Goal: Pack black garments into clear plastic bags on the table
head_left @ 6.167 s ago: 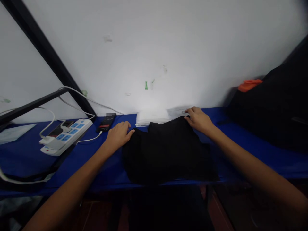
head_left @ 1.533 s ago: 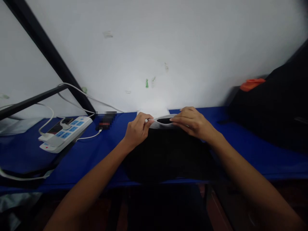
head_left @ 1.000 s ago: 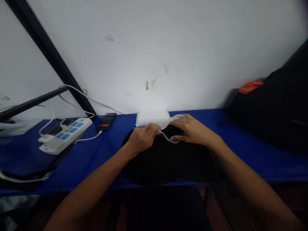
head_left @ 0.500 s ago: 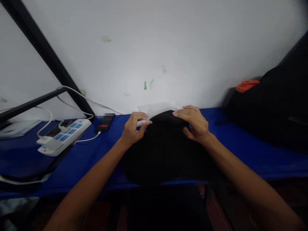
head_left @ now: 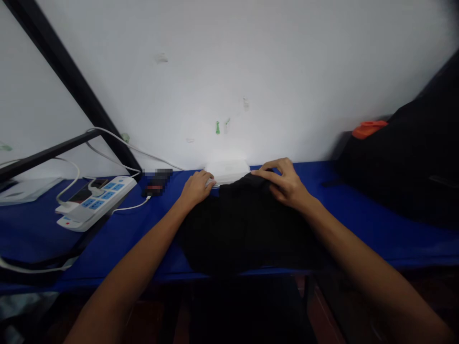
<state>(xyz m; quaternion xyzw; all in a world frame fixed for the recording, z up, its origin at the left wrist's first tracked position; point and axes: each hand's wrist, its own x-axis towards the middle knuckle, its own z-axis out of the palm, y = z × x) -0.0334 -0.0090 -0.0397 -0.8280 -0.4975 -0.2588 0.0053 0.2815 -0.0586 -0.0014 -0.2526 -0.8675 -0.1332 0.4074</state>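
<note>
A black cloth item (head_left: 247, 229) lies across the front of the blue table; its exact kind is too dark to make out. Behind its top edge is a flat white thing (head_left: 229, 171), perhaps a sheet or packet, resting against the wall side. My left hand (head_left: 198, 188) has its fingers curled over the near left corner of this white thing. At the cloth's top right edge, my right hand (head_left: 285, 181) pinches the fabric between bent fingers and thumb. The fingertips are partly hidden in the dark folds.
To the left lie a white power strip (head_left: 96, 203) with blue sockets and a black device (head_left: 158, 184) on a charging cable. A dark frame bar (head_left: 71, 71) slants up there. On the right sits a large black bag (head_left: 398, 167) with an orange cloth (head_left: 369, 129).
The raised top of the black cloth has sunk lower, showing more of the white thing, which now lies flatter. My left hand has dropped slightly; my right hand has shifted slightly left.
</note>
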